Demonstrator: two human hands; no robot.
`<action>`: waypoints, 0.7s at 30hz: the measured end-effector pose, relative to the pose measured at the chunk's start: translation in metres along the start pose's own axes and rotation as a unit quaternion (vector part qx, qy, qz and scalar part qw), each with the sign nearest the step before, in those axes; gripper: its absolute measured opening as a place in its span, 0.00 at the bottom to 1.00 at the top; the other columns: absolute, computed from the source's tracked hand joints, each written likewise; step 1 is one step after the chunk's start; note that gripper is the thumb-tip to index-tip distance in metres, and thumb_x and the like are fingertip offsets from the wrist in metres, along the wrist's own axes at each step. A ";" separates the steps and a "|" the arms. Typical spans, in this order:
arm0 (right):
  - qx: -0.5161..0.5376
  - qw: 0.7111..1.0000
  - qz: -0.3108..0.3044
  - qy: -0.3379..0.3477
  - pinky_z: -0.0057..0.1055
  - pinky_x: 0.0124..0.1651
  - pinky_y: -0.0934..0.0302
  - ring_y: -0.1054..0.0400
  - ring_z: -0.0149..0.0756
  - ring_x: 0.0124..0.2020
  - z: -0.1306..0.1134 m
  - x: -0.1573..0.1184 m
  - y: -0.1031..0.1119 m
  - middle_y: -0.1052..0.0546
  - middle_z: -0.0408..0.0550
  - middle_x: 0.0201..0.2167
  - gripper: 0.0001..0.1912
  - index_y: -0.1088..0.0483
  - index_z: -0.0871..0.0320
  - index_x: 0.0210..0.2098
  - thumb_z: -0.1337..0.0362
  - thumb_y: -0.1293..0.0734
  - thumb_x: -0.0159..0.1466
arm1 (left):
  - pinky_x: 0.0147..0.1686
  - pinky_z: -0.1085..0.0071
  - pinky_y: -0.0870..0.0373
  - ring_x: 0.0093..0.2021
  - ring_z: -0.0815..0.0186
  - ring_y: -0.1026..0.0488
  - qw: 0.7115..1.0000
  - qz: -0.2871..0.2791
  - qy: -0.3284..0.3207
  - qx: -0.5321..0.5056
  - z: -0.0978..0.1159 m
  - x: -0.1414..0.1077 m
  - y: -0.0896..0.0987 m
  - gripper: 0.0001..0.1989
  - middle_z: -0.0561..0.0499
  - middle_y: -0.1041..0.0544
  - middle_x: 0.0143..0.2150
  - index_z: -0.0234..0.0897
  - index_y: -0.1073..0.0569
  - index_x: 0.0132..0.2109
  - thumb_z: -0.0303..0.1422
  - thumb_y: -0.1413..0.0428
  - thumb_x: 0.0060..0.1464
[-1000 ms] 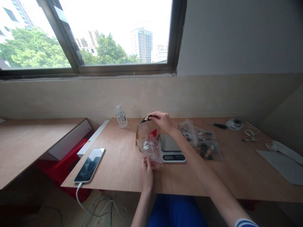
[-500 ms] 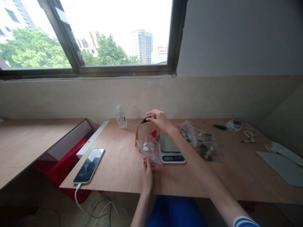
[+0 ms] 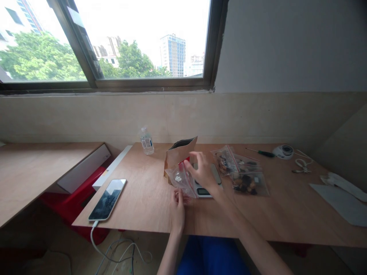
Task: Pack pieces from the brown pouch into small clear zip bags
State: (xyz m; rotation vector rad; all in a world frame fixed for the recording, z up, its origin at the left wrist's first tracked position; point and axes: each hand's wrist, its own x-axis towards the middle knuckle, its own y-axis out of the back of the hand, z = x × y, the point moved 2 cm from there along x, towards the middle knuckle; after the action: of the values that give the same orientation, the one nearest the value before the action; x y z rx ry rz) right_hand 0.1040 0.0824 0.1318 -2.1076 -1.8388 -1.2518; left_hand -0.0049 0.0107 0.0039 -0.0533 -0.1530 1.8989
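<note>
My left hand [image 3: 178, 204] is closed on the lower edge of a clear zip bag [image 3: 181, 177] with a red strip and a small white label. Over the kitchen scale [image 3: 203, 192] hangs my right hand [image 3: 202, 172], thumb and fingers apart, with nothing visible in it; it is close to the bag's right edge and hides part of the scale. Behind the zip bag a brown paper bag [image 3: 177, 156] stands upright, its dark mouth gaping. Several filled zip bags [image 3: 249, 181] with brown and black pieces lie right of the scale.
A water bottle [image 3: 147, 141] stands at the back, left of the paper bag. On the left lies a phone [image 3: 107, 200] with its cable over the table edge. At the right are a screwdriver [image 3: 265, 153], a white dome camera [image 3: 284, 151] with cable, and a white sheet [image 3: 338, 202].
My right hand has left the paper bag's mouth and come down and towards me, over the scale. The paper bag's top now stands wider. My left hand has stayed in place.
</note>
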 end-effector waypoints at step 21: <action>0.269 0.925 -0.072 -0.259 0.34 0.35 0.35 0.29 0.38 0.31 0.045 -0.079 -0.018 0.27 0.44 0.32 0.16 0.44 0.51 0.38 0.47 0.41 0.60 | 0.46 0.63 0.33 0.50 0.56 0.30 0.996 -0.059 0.068 -0.016 0.031 -0.002 0.011 0.24 0.41 0.28 0.51 0.34 0.29 0.49 0.48 0.53 0.54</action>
State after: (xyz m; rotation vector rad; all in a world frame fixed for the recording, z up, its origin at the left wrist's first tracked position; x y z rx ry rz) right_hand 0.1163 0.0495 0.0464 -2.1137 -2.2226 -0.1274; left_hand -0.0183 0.0025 0.0330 -0.1913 -0.0922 1.7686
